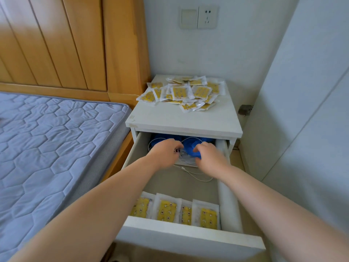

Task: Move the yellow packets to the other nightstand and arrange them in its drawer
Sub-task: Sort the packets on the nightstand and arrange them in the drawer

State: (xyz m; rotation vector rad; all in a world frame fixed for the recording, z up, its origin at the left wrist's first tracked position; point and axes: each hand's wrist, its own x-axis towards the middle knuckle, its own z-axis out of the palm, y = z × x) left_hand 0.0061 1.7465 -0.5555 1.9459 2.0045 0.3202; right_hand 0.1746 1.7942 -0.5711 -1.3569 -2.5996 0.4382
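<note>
Centre frame: white nightstand [179,120], its drawer [188,237] pulled well out toward the bottom of the frame. On the nightstand's top, toward the back, I see a loose heap of yellow packets [185,91], overlapping at all angles, a few hanging over the left edge. Inside the drawer, lower centre, a row of four packets [168,209] stands on edge, side by side, leaning against the front panel. Drawer floor between that row and the hands is bare beige. At the back of the drawer, partly under the top: a crumpled blue bundle [190,146], cloth or plastic, I cannot tell which, and a tangle of white cables [196,174], one loop trailing forward onto the drawer floor. Both forearms reach in from the bottom of the frame. Left hand [166,153]: fingers curled down into the cables, clutching them as far as I can see. Right hand [210,157]: fingers clenched into the blue bundle, knuckles up. Neither hand touches a packet. Left of frame: grey-blue quilted mattress [47,148]. Upper left: wooden headboard [66,44]. Top centre on the wall: light switch [188,17] beside a socket [207,17].
</note>
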